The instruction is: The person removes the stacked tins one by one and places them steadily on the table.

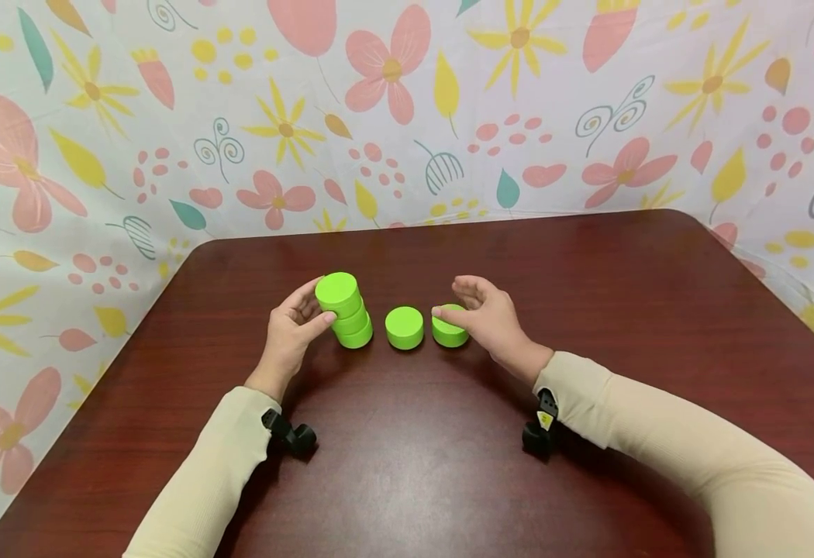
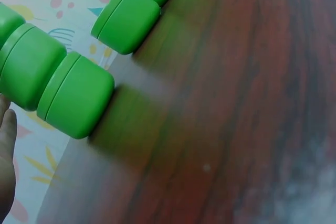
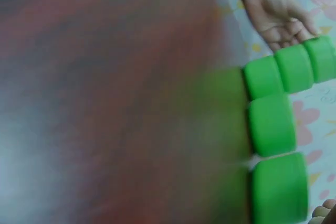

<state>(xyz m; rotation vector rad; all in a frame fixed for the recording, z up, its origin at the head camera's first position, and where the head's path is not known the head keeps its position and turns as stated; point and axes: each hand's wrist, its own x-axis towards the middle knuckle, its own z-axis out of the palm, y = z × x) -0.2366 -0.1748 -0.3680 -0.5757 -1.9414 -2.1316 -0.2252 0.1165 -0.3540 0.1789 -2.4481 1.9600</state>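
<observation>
Three bright green round lidded tubs stand in a stack, the top tub sitting slightly off line to the left. My left hand holds the top tub, thumb at its front and fingers at its far left side. To the right of the stack a single green tub stands on the table. Another green tub stands beside it, partly covered by my right hand. That hand is spread around it, the thumb over its lid and the fingers loosely bent behind. Seams below the lids show on the tubs in the left wrist view.
The dark reddish-brown wooden table runs back to a flower-printed cloth hanging behind it and along the left side. A black strap with a small camera is on the left wrist, with another camera on the right.
</observation>
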